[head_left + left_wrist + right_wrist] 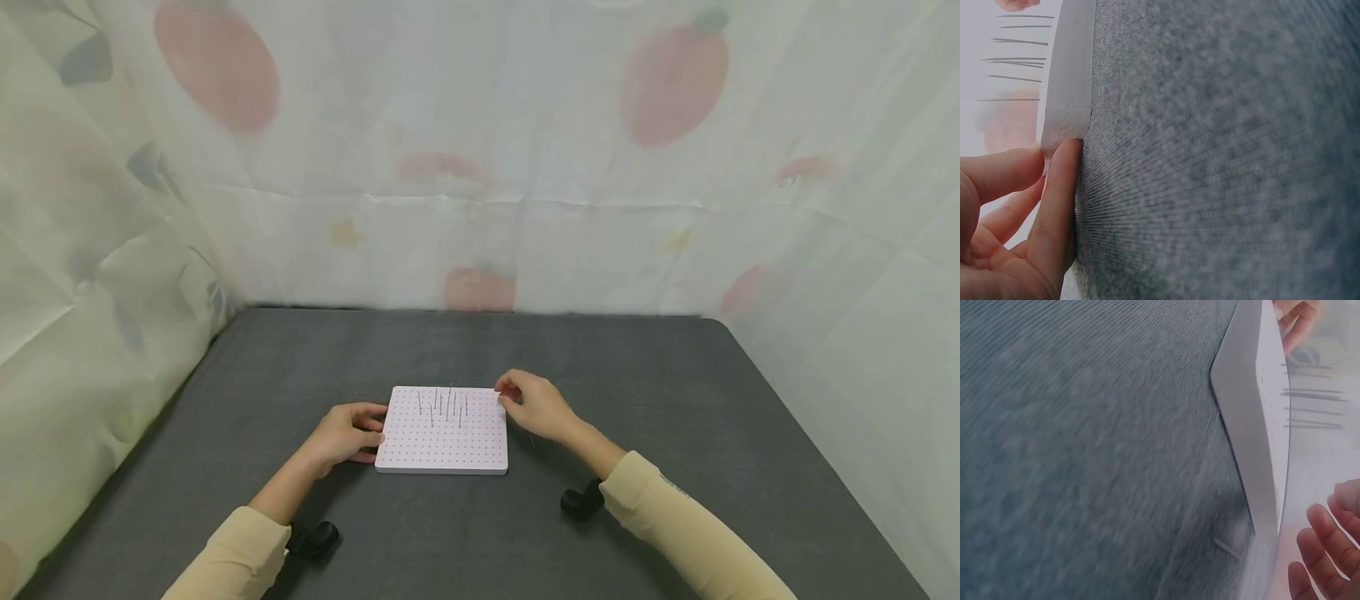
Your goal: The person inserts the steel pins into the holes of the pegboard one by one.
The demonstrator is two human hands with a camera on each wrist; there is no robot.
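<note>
A white pegboard (442, 450) with rows of small holes lies on the dark table. Several thin, dark metal pins (447, 406) stand in its far half, a few leaning slightly. My left hand (345, 435) holds the board's left edge, thumb at the top edge and a finger (1060, 187) along the side wall. Over the board's far right corner is my right hand (537, 404), its fingers loosely bent; in the right wrist view nothing shows between the fingertips (1319, 515). One thin pin (1227, 549) lies on the table beside the board's right side.
The dark grey table (637, 375) extends around the board on all sides. Behind it hangs a pale curtain (570, 167) with fruit prints, and another curtain (90, 250) borders the left. Black wrist cameras (581, 502) sit below both wrists, close over the table.
</note>
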